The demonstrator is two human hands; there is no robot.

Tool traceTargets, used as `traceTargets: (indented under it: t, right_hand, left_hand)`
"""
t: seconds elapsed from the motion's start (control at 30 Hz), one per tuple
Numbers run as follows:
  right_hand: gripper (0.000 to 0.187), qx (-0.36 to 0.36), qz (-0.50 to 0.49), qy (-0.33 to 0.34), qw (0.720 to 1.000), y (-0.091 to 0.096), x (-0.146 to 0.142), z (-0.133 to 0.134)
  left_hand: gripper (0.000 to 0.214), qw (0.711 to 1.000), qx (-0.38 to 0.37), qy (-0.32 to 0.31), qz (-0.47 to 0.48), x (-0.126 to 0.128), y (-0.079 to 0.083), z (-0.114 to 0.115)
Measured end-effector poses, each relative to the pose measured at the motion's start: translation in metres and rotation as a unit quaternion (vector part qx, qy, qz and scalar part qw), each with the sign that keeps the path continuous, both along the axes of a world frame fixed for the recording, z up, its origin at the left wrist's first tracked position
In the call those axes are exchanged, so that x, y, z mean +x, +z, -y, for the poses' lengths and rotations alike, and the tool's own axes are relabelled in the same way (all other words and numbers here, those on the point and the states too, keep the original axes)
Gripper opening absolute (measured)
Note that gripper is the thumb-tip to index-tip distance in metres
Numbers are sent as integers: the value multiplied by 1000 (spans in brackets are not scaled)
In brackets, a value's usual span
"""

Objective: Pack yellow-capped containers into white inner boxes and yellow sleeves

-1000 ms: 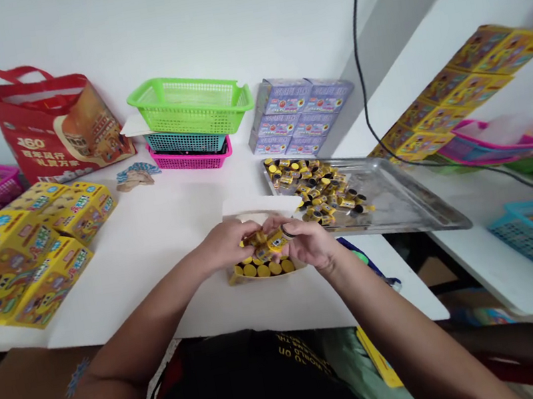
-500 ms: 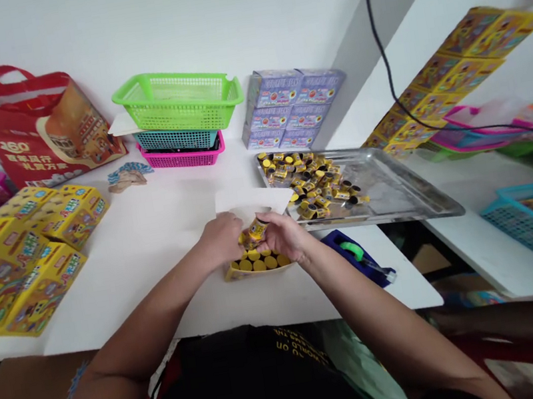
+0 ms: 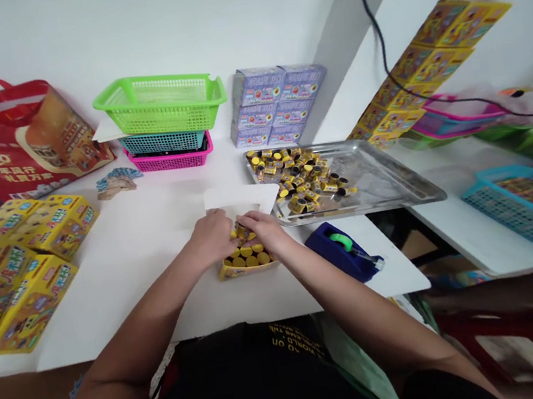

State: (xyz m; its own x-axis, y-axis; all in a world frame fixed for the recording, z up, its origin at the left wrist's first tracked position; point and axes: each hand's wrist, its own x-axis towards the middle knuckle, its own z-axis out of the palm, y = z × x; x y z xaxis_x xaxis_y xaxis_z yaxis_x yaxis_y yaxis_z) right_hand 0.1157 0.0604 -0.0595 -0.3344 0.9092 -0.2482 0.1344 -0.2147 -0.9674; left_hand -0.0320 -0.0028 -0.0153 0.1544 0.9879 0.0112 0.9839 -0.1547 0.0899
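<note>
An open yellow box (image 3: 246,271) stands on the table in front of me, its white flap (image 3: 242,196) raised at the back. Rows of small canisters with yellow lids (image 3: 239,263) fill its near part. My left hand (image 3: 212,236) is closed at the box's back left, fingers curled down; what they grip is hidden. From the right, my right hand (image 3: 264,230) reaches over the box, its fingers closed on a small yellow canister (image 3: 242,231), partly hidden between the two hands.
A metal tray (image 3: 385,181) holds many loose yellow canisters (image 3: 301,177). A blue tape dispenser (image 3: 340,252) lies right of my hands. Yellow cartons (image 3: 33,290) stand left. Behind are stacked baskets (image 3: 160,105), purple boxes (image 3: 276,103) and a red bag (image 3: 24,137).
My right hand has lowered the canister from above the box down among the others, its fingers now pointing into the box. My left hand stays beside it. The view has shifted slightly.
</note>
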Motion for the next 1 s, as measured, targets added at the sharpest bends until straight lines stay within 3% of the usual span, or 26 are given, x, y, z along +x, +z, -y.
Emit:
traceTargets:
  t: [0.13, 0.27, 0.5, 0.7, 0.8, 0.9, 1.0]
  right_hand:
    - [39, 26, -64, -10, 998, -1, 3, 0]
    - [38, 58, -87, -7, 995, -1, 7, 3]
    - [33, 33, -148, 33, 988, 1, 18, 6]
    - [31, 117, -143, 61, 981, 13, 21, 9]
    - [29, 159, -140, 42, 976, 18, 25, 11]
    - [31, 186, -82, 36, 979, 16, 31, 14]
    - [22, 265, 73, 90, 957, 11, 29, 24]
  left_hand:
    - [35, 998, 37, 12, 51, 3, 1, 1]
    - [29, 995, 46, 22, 91, 12, -1, -6]
    - [20, 982, 95, 30, 159, 16, -10, -12]
    - [16, 961, 155, 13, 229, 14, -16, -15]
    - [17, 932, 190, 4, 310, 3, -12, -9]
    - [21, 881, 216, -12, 421, -18, -14, 5]
    - [22, 809, 240, 71, 532, -34, -27, 18]
